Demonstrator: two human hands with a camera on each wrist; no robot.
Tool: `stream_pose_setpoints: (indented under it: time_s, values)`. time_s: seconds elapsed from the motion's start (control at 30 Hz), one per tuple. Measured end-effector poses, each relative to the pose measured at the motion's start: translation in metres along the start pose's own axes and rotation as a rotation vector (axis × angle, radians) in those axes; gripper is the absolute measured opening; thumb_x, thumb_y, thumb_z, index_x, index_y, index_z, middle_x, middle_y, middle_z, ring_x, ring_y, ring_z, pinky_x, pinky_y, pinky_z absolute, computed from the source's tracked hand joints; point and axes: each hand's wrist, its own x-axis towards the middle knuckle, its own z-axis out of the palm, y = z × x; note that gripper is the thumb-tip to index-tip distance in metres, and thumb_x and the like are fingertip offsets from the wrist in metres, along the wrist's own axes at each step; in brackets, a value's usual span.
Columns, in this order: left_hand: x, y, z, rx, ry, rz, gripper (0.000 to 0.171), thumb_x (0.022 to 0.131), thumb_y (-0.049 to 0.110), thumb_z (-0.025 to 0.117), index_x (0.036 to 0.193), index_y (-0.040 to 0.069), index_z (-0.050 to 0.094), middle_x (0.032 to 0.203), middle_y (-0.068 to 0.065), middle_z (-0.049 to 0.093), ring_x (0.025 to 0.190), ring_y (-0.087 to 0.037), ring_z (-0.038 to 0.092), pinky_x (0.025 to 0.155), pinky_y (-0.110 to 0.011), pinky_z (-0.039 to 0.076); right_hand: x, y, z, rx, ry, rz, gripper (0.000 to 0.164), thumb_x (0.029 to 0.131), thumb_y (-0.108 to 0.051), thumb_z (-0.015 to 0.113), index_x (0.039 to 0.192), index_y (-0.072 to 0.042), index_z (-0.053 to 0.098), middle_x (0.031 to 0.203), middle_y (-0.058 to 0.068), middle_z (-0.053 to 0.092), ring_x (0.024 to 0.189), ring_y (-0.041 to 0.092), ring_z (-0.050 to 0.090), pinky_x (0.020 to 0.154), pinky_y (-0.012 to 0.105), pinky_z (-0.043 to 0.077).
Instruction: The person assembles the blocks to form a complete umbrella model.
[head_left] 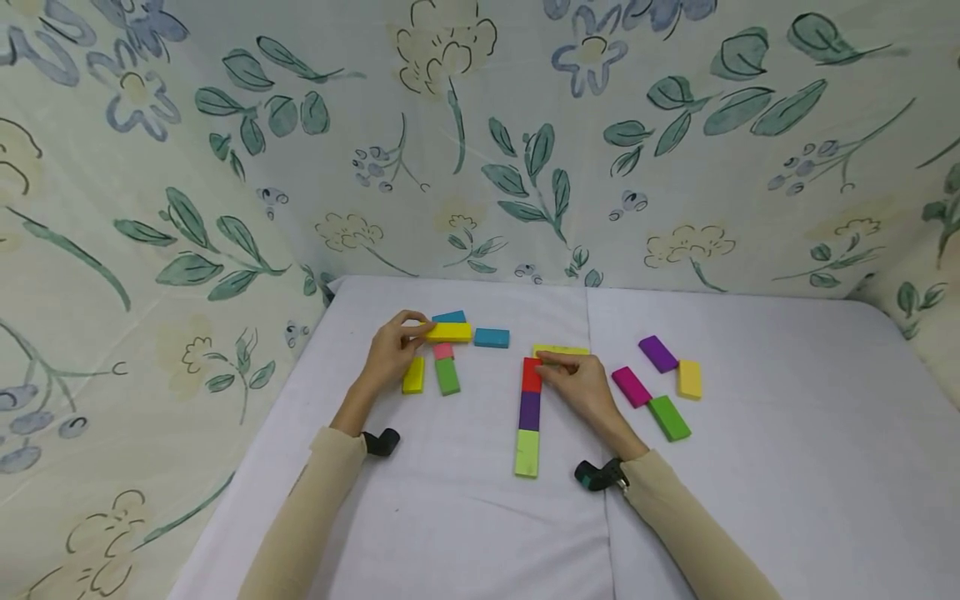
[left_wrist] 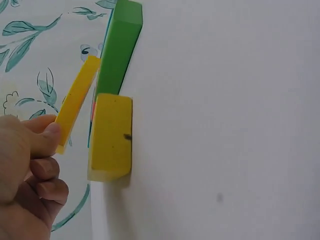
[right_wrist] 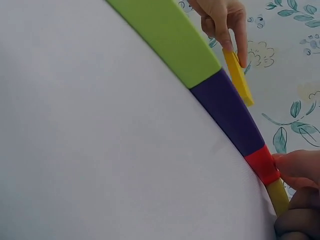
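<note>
Block column [head_left: 529,412] seems finished, touched by the right hand [head_left: 583,387], grip unclear, while the left hand [head_left: 388,350] pinches a yellow block [head_left: 453,333] and loose blocks [head_left: 632,387] seem left.

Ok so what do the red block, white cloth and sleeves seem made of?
Red block: perhaps painted wood or plastic; smooth, even color. White cloth: likely woven fabric; matte, softly creased. Sleeves: probably fabric; matte, loosely fitted, exact fiber unclear.

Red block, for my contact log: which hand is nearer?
The right hand, which touches the red block; the left hand is off to that block's left, pinching a yellow block.
</note>
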Motion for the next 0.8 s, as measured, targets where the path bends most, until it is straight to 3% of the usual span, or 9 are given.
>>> stream_pose_setpoints:
  time_s: [0.2, 0.33, 0.43, 0.7, 0.8]
  values:
    - [-0.010, 0.025, 0.008, -0.085, 0.055, 0.087, 0.035, 0.098, -0.007, 0.062, 0.129, 0.006, 0.072, 0.131, -0.009, 0.063, 0.066, -0.016, 0.043, 0.061, -0.019, 0.035, 0.000, 0.001, 0.000, -0.011, -0.011, 0.011, 0.032, 0.094, -0.027, 0.077, 0.125, -0.021, 0.077, 0.123, 0.006, 0.069, 0.070, 0.012, 0.042, 0.058, 0.021, 0.031]
    - [-0.015, 0.047, 0.017, -0.127, 0.011, 0.113, 0.037, 0.096, -0.008, 0.064, 0.129, 0.007, 0.072, 0.132, -0.011, 0.063, 0.064, -0.012, 0.044, 0.057, -0.017, 0.035, 0.000, -0.001, 0.000, -0.004, -0.005, 0.012, 0.031, 0.093, -0.027, 0.077, 0.124, -0.022, 0.078, 0.124, 0.004, 0.070, 0.069, 0.012, 0.042, 0.057, 0.021, 0.031]
    - [-0.017, 0.058, 0.026, -0.130, -0.013, 0.106, 0.035, 0.096, -0.006, 0.067, 0.128, 0.008, 0.073, 0.131, -0.011, 0.064, 0.067, -0.010, 0.045, 0.058, -0.016, 0.037, 0.000, 0.000, -0.001, -0.014, -0.004, 0.012, 0.032, 0.094, -0.028, 0.077, 0.125, -0.023, 0.077, 0.113, 0.007, 0.067, 0.067, 0.012, 0.041, 0.056, 0.021, 0.030]
    - [-0.020, 0.065, 0.044, -0.085, -0.052, 0.083, 0.034, 0.096, -0.004, 0.067, 0.127, 0.009, 0.074, 0.128, -0.008, 0.065, 0.069, -0.012, 0.045, 0.060, -0.016, 0.036, 0.002, 0.002, 0.000, -0.020, 0.008, -0.004, 0.031, 0.093, -0.029, 0.077, 0.123, -0.023, 0.078, 0.082, 0.002, 0.050, 0.063, 0.012, 0.040, 0.054, 0.021, 0.028]
    - [-0.021, 0.066, 0.048, -0.057, -0.061, 0.073, 0.034, 0.097, -0.003, 0.067, 0.127, 0.010, 0.074, 0.128, -0.007, 0.065, 0.073, -0.014, 0.046, 0.062, -0.017, 0.038, 0.002, 0.002, 0.000, -0.017, 0.004, -0.001, 0.032, 0.093, -0.029, 0.077, 0.124, -0.022, 0.078, 0.080, 0.001, 0.048, 0.065, 0.012, 0.041, 0.055, 0.022, 0.028]
